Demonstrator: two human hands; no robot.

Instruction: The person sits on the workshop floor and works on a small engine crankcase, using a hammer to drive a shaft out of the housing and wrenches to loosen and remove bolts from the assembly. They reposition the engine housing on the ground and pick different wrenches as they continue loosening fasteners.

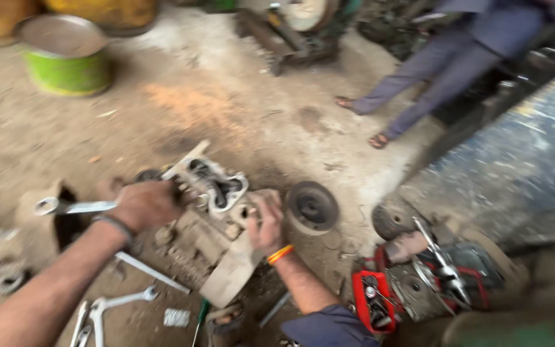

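Dusty concrete floor (pixel 226 109) spreads under everything, stained and littered with tools. At its middle lies a grimy engine block (pixel 216 247), tilted, with a pale cylinder head (pixel 216 186) at its upper end. The left hand (pixel 142 205) has its fingers closed around a silvery spanner (pixel 72 207) whose ring end points left; the fist sits against the head's left side. The right hand (pixel 266 225), with an orange band at the wrist, rests on the block's right edge, fingers curled over it in a loose grip. Just right of that hand lies a dark round pulley (pixel 313 207). More spanners (pixel 107 308) lie on the floor near the left forearm, below the block. Farther right sits a red-framed machine (pixel 412 286), blurred. A green drum (pixel 69 61) stands at upper left. At upper right another person's legs (pixel 431 77) in grey trousers and sandals stand well apart.
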